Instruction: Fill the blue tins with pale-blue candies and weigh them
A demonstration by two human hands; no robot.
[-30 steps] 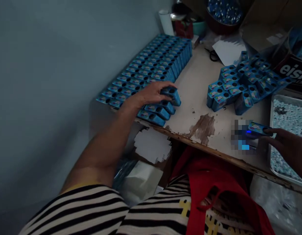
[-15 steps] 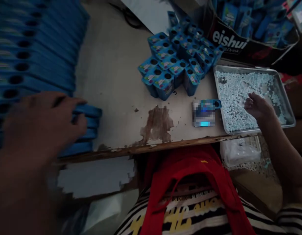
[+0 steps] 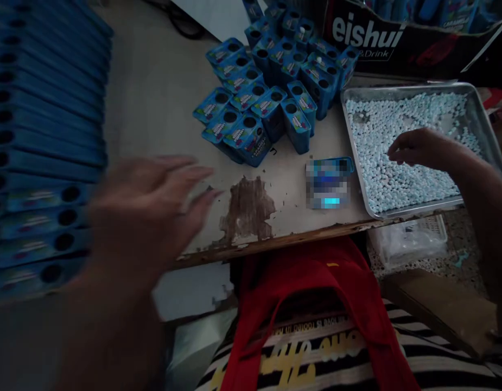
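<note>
Toward nine o'clock in the view, the left hand (image 3: 148, 206) is blurred above the worktop (image 3: 140, 103), its fingers parted and released, pointing to two o'clock. Just beyond it, between nine and ten o'clock, blue containers (image 3: 51, 146) with dark round holes stand in close-packed rows. Near three o'clock, the right hand (image 3: 425, 149) hovers over a metal tray (image 3: 370, 209) of small pale-blue pellets (image 3: 401, 190); its fingers are bent, and I cannot tell whether they pinch a pellet. A single blue container (image 3: 348, 164) lies just beside the tray, at its nine o'clock side, partly covered by a pixelated patch. At twelve o'clock a looser cluster of similar containers (image 3: 251, 136) stands on the worktop. Between one and two o'clock is a black carton (image 3: 421, 57) lettered "eishui", with more blue containers inside. A red apron (image 3: 303, 266) shows at about six o'clock.
</note>
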